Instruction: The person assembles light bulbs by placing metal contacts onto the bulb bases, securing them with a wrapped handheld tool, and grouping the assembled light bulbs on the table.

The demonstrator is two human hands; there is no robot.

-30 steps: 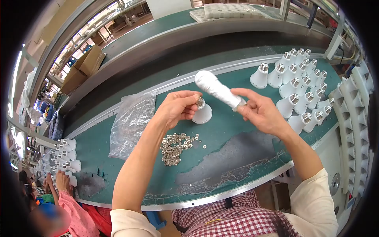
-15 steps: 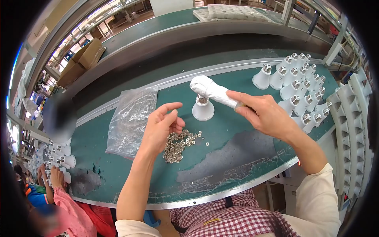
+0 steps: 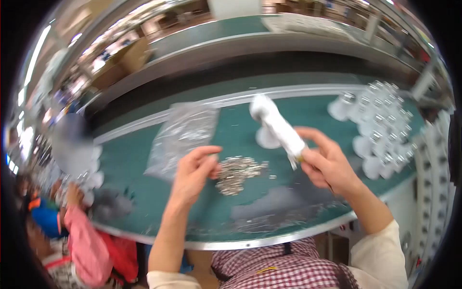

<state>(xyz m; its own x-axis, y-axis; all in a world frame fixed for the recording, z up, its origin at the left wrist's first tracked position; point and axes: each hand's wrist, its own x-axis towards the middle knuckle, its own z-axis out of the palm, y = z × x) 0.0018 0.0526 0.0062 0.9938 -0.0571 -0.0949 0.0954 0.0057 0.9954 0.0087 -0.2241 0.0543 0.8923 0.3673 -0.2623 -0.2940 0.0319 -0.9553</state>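
Note:
My right hand grips the handle end of a white-wrapped hammer, its thick end pointing up and away to the left. Behind it, partly hidden, stands a white bulb housing on the green table. My left hand hovers at the left edge of a pile of small metal caps, its index finger stretched out and the other fingers curled in. Whether something small lies in those curled fingers cannot be made out. Motion blurs the view.
A clear plastic bag lies left of the pile. Many bulb housings stand in rows at the right, beside stacked white trays. At the far left, a co-worker in a pink sleeve reaches among more housings. A metal rail edges the table.
The view has shifted, moving the scene rightward. My right hand has tilted the hammer steeper, and it now covers the housing's top. My left hand has come lower, beside the caps.

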